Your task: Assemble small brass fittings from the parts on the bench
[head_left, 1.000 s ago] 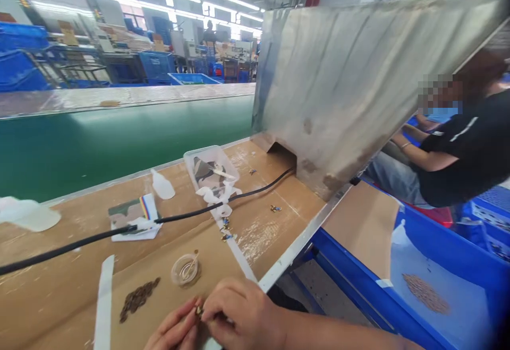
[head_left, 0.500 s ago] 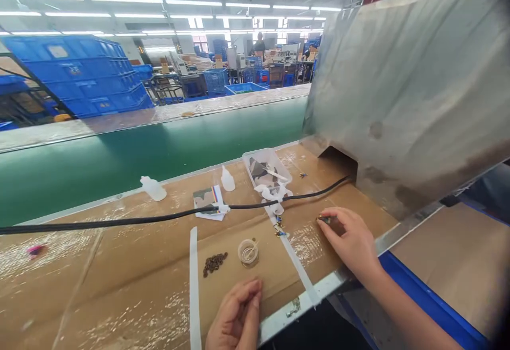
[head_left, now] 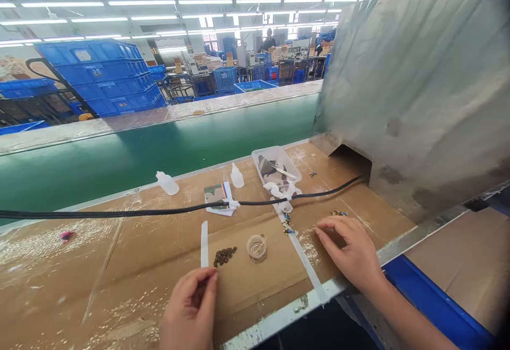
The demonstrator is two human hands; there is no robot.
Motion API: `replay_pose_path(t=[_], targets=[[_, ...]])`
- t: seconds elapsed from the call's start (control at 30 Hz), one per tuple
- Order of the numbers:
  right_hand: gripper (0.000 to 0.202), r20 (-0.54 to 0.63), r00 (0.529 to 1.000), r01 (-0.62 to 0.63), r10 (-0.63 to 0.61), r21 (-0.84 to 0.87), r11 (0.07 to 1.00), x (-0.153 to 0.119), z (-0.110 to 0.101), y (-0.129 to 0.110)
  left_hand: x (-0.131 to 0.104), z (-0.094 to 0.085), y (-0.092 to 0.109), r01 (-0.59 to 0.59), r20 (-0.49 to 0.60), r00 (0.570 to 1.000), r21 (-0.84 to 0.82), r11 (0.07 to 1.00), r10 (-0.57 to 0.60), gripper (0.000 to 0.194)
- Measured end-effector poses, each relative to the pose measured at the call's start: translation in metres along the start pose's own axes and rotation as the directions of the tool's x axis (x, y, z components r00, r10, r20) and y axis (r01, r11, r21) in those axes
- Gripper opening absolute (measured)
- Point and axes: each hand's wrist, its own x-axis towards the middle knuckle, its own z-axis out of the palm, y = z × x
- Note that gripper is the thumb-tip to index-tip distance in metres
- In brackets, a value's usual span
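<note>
My left hand (head_left: pixel 190 305) is at the front edge of a small pile of brown ring-like pieces (head_left: pixel 225 256), its thumb and index finger pinched together. Whatever lies between those fingertips is too small or hidden to make out. Right of the pile stands a small clear round cup (head_left: pixel 256 247) with a thin pale stick in it. My right hand (head_left: pixel 350 249) hovers low over the board, thumb and index slightly apart, nothing visible between them. Just behind it lie small blue-and-gold pieces (head_left: pixel 338 213). More such pieces (head_left: pixel 288 230) rest by the white tape strip (head_left: pixel 305 259).
A black cable (head_left: pixel 159 212) crosses the brown board. Behind it are two white squeeze bottles (head_left: pixel 167 184), a camouflage-patterned card (head_left: pixel 215 196) and a clear plastic tray (head_left: pixel 297 172). A metal housing (head_left: pixel 418 84) rises at right. Beyond runs a green conveyor belt (head_left: pixel 223 129).
My left hand has moved left to the brown pieces. My right hand has let go of a small piece, which now lies behind it. The view has shifted slightly.
</note>
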Motion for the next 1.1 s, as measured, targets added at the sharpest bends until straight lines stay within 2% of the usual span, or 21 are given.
replay_pose_path(t=[0.1,0.2,0.3,0.43,0.5,0.57,0.6,0.67,0.77,0.83,0.93,1.1], targets=[[0.010,-0.011,1.000,0.012,-0.012,0.006,1.000,0.000,0.000,0.001,0.017,-0.006,-0.002,0.002,-0.007,1.000,0.114,0.993,-0.001,0.035],[0.010,-0.019,1.000,0.022,-0.022,0.010,1.000,-0.001,0.000,0.002,0.026,0.000,0.003,-0.019,0.020,1.000,0.159,0.987,0.016,0.026],[0.010,-0.023,0.999,0.038,-0.038,0.017,0.999,0.000,0.001,0.002,0.027,0.004,0.005,-0.031,0.026,0.999,0.190,0.981,0.026,0.019],[0.008,-0.024,0.998,0.056,-0.055,0.027,0.998,0.000,0.001,0.002,0.020,0.002,0.002,-0.024,0.006,1.000,0.180,0.983,0.023,0.020],[0.006,-0.022,0.998,0.065,-0.065,0.038,0.997,0.000,0.001,0.000,0.014,0.000,0.002,0.021,-0.012,1.000,0.119,0.993,-0.020,0.023],[0.006,-0.015,0.997,0.082,-0.081,0.062,0.995,0.000,0.002,-0.005,0.007,0.000,0.005,0.121,0.005,0.993,-0.097,0.988,-0.121,0.027],[0.006,-0.009,0.996,0.091,-0.091,0.082,0.992,0.000,0.003,-0.009,0.004,0.001,0.008,0.183,0.038,0.983,-0.247,0.952,-0.180,0.030],[0.006,0.010,0.994,0.107,-0.109,0.131,0.986,0.000,0.005,-0.018,-0.003,0.005,0.018,0.320,0.157,0.947,-0.504,0.803,-0.279,0.036],[0.008,0.047,0.991,0.110,-0.123,0.214,0.971,-0.001,0.009,-0.033,-0.012,0.013,0.034,0.492,0.332,0.870,-0.625,0.606,-0.364,0.042],[0.010,0.064,0.990,0.108,-0.128,0.257,0.960,-0.001,0.012,-0.042,-0.015,0.018,0.041,0.563,0.401,0.825,-0.639,0.524,-0.399,0.044],[0.012,0.089,0.987,0.101,-0.133,0.294,0.950,-0.003,0.016,-0.051,-0.018,0.024,0.044,0.605,0.437,0.793,-0.644,0.468,-0.425,0.047],[0.014,0.093,0.986,0.107,-0.140,0.296,0.949,-0.004,0.021,-0.053,-0.020,0.029,0.038,0.604,0.442,0.796,-0.625,0.494,-0.414,0.048]])
